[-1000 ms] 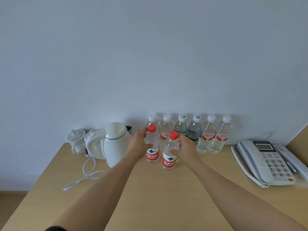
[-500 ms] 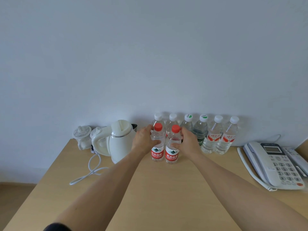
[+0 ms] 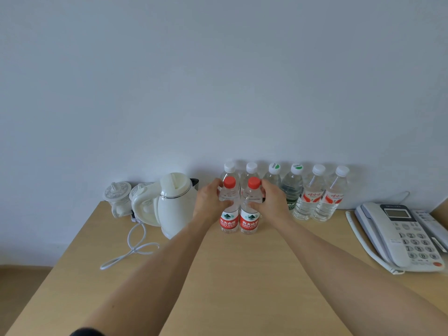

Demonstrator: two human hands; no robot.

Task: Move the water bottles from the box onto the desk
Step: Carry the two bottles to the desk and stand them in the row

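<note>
While both red-capped bottles stood upright and touching on the desk, we gripped the left bottle in our left hand and the right bottle in our right hand, before the back row of bottles

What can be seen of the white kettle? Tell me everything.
The white kettle looks like glossy plastic, with a rounded body, a flat lid, a thin metallic band under the lid and a big loop handle on its left side. It stands upright on the desk near the wall, left of the left hand. A white cord lies coiled in front of it.
</note>
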